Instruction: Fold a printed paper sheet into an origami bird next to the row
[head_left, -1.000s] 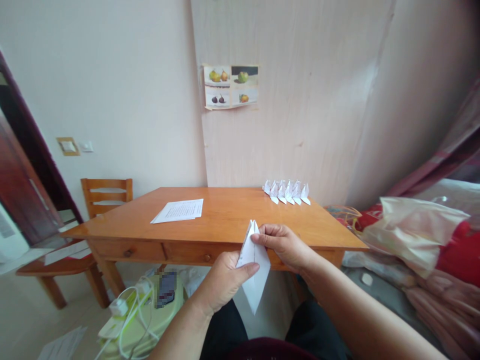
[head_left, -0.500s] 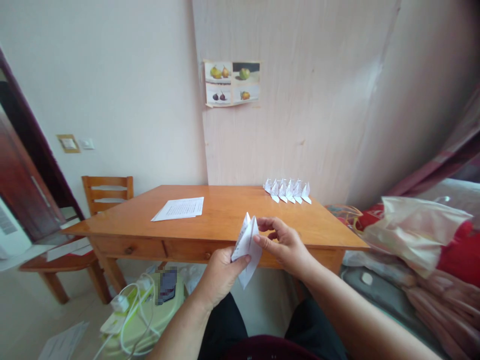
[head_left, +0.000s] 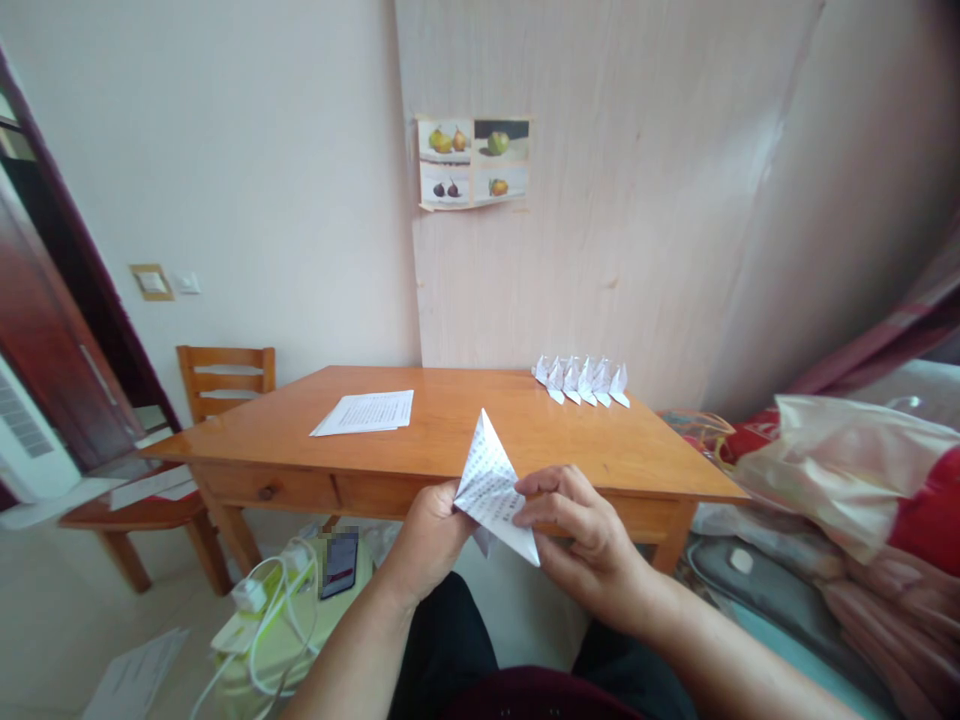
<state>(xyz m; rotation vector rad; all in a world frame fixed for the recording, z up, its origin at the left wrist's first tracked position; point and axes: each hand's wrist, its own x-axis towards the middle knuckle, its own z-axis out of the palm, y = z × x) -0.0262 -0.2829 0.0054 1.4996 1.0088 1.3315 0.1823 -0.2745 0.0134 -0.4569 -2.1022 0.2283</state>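
Note:
A folded sheet of printed white paper [head_left: 491, 485] is held in front of the table's near edge, its one point upward and another slanting down to the right. My left hand [head_left: 431, 540] pinches its left edge, thumb hidden behind the fold. My right hand [head_left: 589, 540] is closed on the right flap, fingertips on the printed face and thumb underneath. Several folded paper figures [head_left: 581, 382] stand in a cluster at the table's back right. Flat on the left half lies a stack of printed sheets [head_left: 365, 412].
The wooden table [head_left: 442, 440] stands against the wall. At left is a wooden chair [head_left: 225, 380] with papers on its seat. Below, a green box [head_left: 262, 640] carries a phone [head_left: 340, 565] and white cables. Plastic bags [head_left: 840, 460] and cloth are piled at right.
The folded paper has turned and spread, so its printed face now shows. My right hand has moved down and taken hold of the right flap. The view has shifted slightly left.

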